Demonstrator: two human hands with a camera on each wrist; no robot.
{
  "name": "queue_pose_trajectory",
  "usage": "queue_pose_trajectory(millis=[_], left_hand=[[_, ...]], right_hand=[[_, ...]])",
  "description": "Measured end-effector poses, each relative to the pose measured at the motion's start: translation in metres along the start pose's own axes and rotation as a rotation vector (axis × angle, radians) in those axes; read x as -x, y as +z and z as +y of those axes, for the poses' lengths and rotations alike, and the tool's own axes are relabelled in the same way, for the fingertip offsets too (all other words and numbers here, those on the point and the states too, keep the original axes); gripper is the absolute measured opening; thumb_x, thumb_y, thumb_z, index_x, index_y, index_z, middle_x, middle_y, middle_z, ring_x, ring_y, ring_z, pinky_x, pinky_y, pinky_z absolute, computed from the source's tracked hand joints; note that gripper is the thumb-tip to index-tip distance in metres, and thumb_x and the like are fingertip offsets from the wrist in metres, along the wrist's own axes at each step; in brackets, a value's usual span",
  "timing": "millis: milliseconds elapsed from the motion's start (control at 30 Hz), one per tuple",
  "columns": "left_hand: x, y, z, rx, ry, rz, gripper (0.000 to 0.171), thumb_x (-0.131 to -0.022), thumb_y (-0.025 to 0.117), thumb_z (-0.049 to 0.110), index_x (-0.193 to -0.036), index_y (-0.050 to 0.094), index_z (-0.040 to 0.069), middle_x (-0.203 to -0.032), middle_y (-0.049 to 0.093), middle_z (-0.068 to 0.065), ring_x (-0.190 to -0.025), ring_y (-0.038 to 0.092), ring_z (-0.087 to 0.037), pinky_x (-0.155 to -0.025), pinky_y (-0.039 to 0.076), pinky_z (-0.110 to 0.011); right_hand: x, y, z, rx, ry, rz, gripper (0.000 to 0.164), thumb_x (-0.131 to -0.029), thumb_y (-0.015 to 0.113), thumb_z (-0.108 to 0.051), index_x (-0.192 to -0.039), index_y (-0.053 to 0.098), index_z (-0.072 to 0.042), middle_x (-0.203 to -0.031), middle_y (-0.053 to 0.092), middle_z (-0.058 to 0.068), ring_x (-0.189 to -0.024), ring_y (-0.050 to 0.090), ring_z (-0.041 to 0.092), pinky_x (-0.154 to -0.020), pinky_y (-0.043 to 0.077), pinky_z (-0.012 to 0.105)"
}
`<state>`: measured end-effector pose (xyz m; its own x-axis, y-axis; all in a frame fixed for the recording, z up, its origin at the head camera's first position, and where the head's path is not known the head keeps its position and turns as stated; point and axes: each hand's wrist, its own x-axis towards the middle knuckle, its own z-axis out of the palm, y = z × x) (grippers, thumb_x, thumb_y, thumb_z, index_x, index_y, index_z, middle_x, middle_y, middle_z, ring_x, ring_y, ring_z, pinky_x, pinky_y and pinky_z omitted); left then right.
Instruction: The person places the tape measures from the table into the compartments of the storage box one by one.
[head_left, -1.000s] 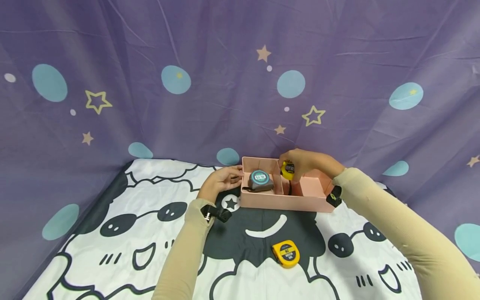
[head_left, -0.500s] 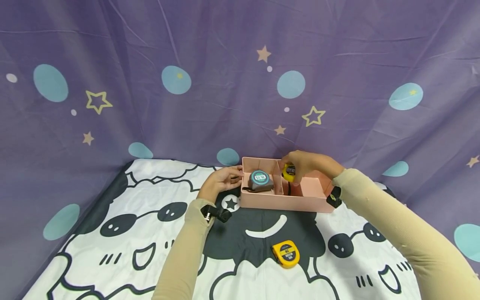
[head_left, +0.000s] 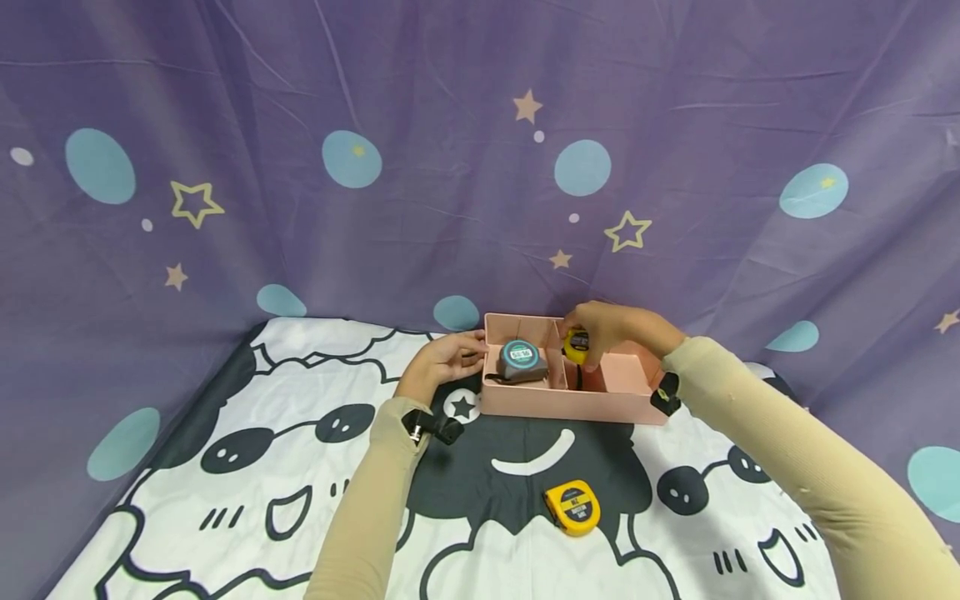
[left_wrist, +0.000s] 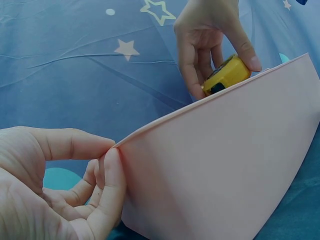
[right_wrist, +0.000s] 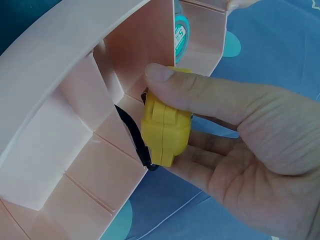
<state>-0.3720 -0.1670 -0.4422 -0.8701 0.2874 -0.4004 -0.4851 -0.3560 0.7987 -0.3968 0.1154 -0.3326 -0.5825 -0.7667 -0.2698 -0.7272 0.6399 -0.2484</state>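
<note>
My right hand (head_left: 615,325) grips a yellow tape measure (right_wrist: 165,125) between thumb and fingers, over the middle compartment of a pink divided box (head_left: 573,407). From that tape measure a black wrist strap (right_wrist: 131,129) hangs down into the box. At the box's left end, my left hand (head_left: 444,360) pinches the corner of the rim with thumb and fingertip, seen closely in the left wrist view. A grey tape measure with a teal round face (head_left: 520,357) lies in the left compartment.
A second yellow tape measure (head_left: 573,507) lies on the black-and-white cartoon cloth (head_left: 420,550) in front of the box. Behind the box hangs a purple curtain (head_left: 450,217) with stars and dots. A raised pink block (head_left: 626,373) fills part of the box's right side.
My right hand has come down very slightly with the yellow tape measure. The left hand and the box have stayed in place.
</note>
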Motion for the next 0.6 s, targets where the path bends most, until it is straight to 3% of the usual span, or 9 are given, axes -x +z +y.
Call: queue_pose_trajectory(millis=[433, 600], left_hand=[[-0.0022, 0.0011, -0.0004, -0.002, -0.002, -0.008, 0.031, -0.096, 0.054, -0.007, -0.122, 0.053, 0.010, -0.083, 0.062, -0.002, -0.073, 0.057, -0.012, -0.062, 0.055, -0.019], [-0.0018, 0.0009, -0.0007, -0.001, 0.004, -0.007, 0.027, -0.096, 0.054, -0.006, -0.117, 0.054, 0.010, -0.083, 0.062, -0.002, -0.072, 0.057, -0.012, -0.062, 0.055, -0.018]], right_hand=[[-0.0007, 0.0000, -0.0044, -0.023, 0.022, 0.008, 0.054, -0.063, 0.088, 0.000, -0.115, 0.070, 0.002, -0.104, 0.073, 0.014, -0.088, 0.064, 0.024, -0.077, 0.061, 0.033], [-0.0064, -0.0003, -0.0063, -0.007, 0.010, 0.011, 0.052, -0.062, 0.088, 0.001, -0.112, 0.074, -0.002, -0.102, 0.073, 0.011, -0.088, 0.064, 0.023, -0.076, 0.060, 0.032]])
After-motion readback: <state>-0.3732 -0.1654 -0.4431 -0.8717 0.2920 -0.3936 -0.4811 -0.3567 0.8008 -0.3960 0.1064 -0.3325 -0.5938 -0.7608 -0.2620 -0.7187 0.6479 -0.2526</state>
